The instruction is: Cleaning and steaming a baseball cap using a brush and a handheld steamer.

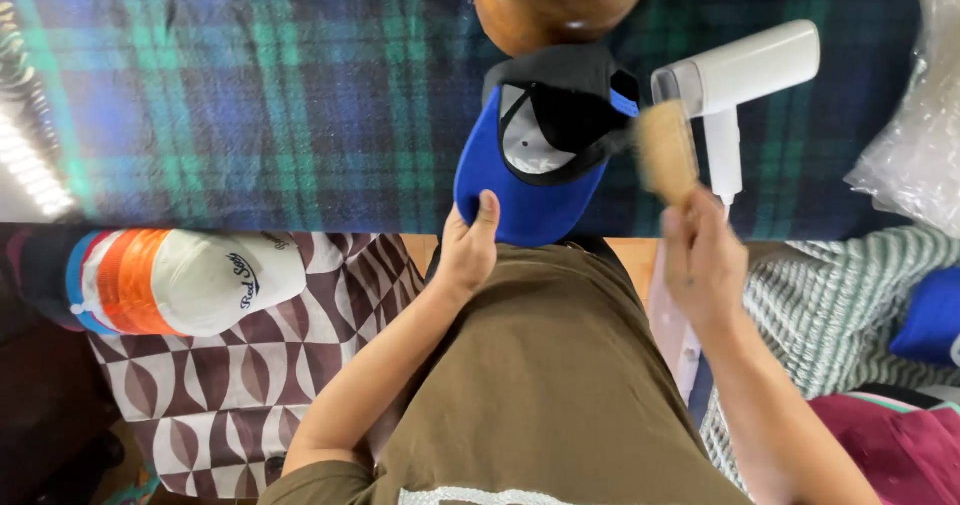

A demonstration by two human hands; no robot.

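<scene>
Gripping the blue brim of the cap (540, 145) on the plaid desk (250, 95), the left hand (468, 250) steadies it; the right hand (705, 260), closed round a brush (667, 150), sits just right of the crown.

1. Single head-worn view, looking steeply down over the wearer's chest.
2. Facing: the plaid-covered table (250, 95) fills the frame from 10 to 2 o'clock; the wearer's olive shirt (560, 385) sits at 6 o'clock.
3. Range: close, with both forearms in frame.
4. No second view; no shared area.
</scene>
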